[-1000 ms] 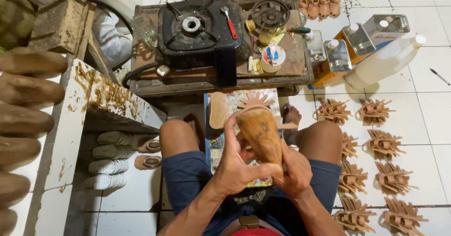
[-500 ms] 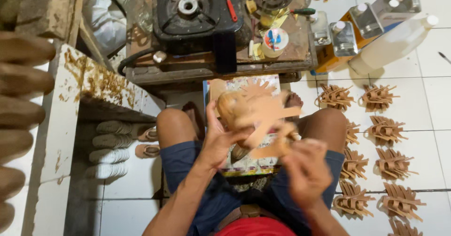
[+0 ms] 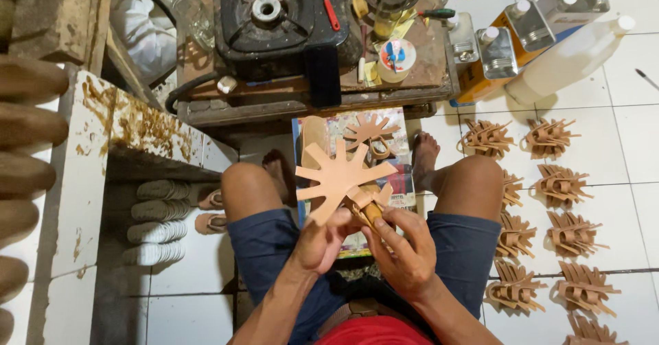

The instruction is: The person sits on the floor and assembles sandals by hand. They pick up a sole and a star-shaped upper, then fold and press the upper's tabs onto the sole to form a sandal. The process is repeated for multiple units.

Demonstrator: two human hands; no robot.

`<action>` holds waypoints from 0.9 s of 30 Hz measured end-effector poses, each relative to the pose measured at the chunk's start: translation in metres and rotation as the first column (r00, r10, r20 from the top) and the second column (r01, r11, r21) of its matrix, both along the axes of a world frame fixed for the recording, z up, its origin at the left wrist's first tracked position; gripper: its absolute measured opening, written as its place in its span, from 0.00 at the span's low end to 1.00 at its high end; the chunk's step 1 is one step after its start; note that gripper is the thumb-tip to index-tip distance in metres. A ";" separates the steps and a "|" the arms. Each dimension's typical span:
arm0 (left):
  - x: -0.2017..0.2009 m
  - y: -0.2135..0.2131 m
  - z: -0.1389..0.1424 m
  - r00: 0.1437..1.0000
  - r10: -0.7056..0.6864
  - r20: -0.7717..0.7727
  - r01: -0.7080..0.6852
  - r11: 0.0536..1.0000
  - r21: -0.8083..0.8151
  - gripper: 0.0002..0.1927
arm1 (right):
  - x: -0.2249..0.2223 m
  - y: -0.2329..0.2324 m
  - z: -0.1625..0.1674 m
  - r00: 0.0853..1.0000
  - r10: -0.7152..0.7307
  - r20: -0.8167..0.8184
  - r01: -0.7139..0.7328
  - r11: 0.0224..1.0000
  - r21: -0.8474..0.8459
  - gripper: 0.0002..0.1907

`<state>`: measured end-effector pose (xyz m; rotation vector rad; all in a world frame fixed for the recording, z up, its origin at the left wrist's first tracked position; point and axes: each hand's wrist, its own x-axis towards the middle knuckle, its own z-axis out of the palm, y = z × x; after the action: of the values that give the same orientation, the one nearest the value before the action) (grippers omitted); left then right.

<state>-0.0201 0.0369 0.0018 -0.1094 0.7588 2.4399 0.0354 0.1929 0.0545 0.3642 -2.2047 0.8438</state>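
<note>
My left hand (image 3: 321, 240) grips the bottom of a flat tan leather cutout (image 3: 341, 177) with several strips that fan out like a star, held up over my lap. My right hand (image 3: 406, 252) pinches a small yellow-brown piece (image 3: 371, 212) just under the cutout's right strips, fingertips touching a strip. What that piece is stays mostly hidden by the fingers. A second star-shaped cutout (image 3: 368, 132) lies on a colourful printed sheet (image 3: 406, 180) on the floor between my knees.
A low wooden table (image 3: 206, 77) ahead carries a black gas burner (image 3: 274, 15), a red-handled tool (image 3: 329, 5) and a small tub (image 3: 397, 60). Metal cans (image 3: 498, 50) and a white bottle (image 3: 570, 60) stand right. Woven leather pieces (image 3: 570, 235) cover the right floor; brown shoe forms (image 3: 27, 132) line the left.
The brown shoe-shaped form both hands held a second ago is gone from sight. The star cutout has been raised and turned flat toward me, and my right hand has come in beneath it.
</note>
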 end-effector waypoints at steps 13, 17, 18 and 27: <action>-0.012 -0.007 0.039 0.855 -0.328 -0.401 0.096 0.861 -0.499 0.24 | 0.006 0.021 0.012 0.981 -0.118 0.157 0.156 0.953 -0.260 0.33; 0.001 -0.004 0.040 0.834 -0.487 -0.259 0.239 0.742 -0.626 0.29 | -0.005 0.045 0.010 0.792 0.166 0.588 0.289 0.745 -0.601 0.34; 0.003 -0.003 0.040 0.781 -0.492 -0.385 0.131 0.732 -0.669 0.30 | -0.008 0.050 0.008 0.681 0.294 0.671 0.357 0.666 -0.655 0.31; 0.022 -0.008 0.038 0.824 -0.490 -0.286 0.213 0.734 -0.644 0.35 | 0.005 0.049 -0.016 0.461 0.513 0.724 0.435 0.580 -0.688 0.12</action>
<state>0.0019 0.0288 0.0401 0.3468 1.5742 1.7811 0.0403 0.2420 0.0381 -0.7273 -2.2421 2.4361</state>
